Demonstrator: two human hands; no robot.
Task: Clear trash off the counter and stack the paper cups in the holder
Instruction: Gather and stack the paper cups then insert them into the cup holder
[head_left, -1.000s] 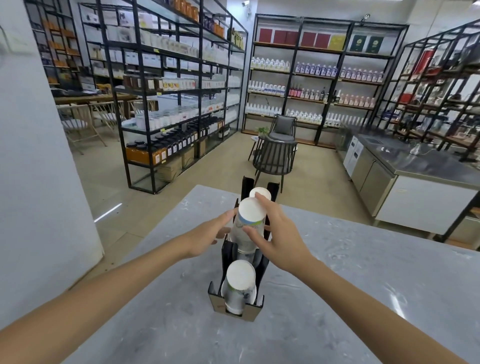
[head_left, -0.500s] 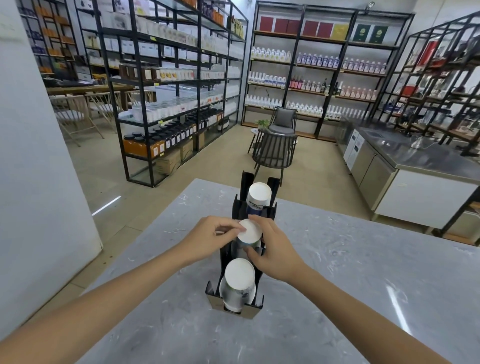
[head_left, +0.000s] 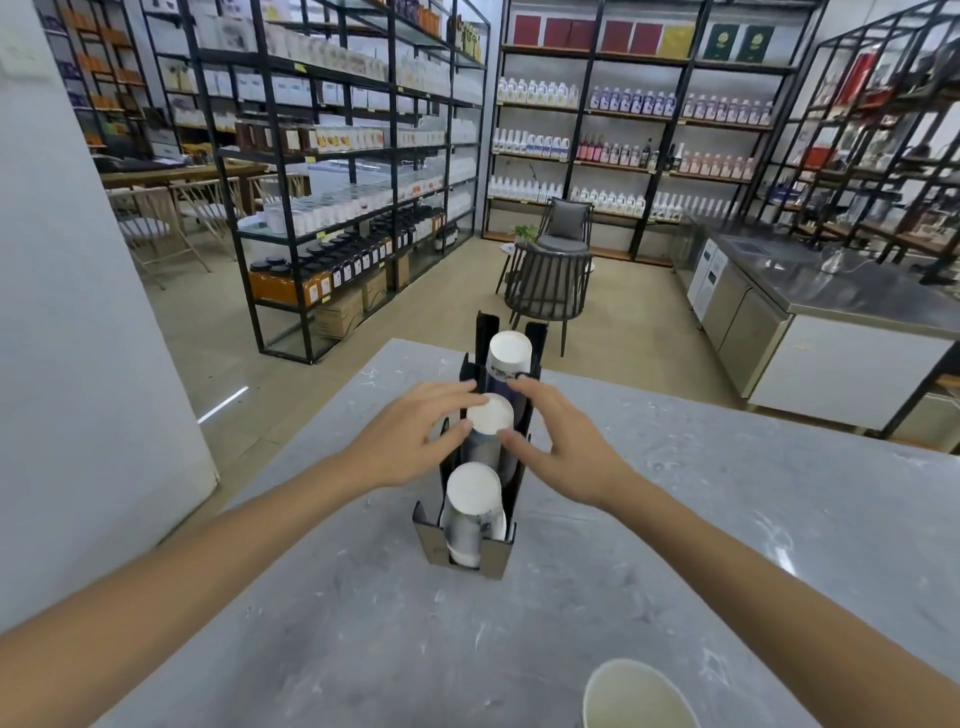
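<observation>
Both hands, left and right, flank the holder's middle cup stack, each grip loosely open with fingertips touching its rim.

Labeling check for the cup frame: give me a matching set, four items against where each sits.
Items:
1. far stack
2. middle stack
3. near stack
4. loose cup

Places:
A. upright on the counter, outside the holder
B. between both hands
C. holder's back slot
D. holder's front slot

Pairs: 1-C, 2-B, 3-D, 4-A
</observation>
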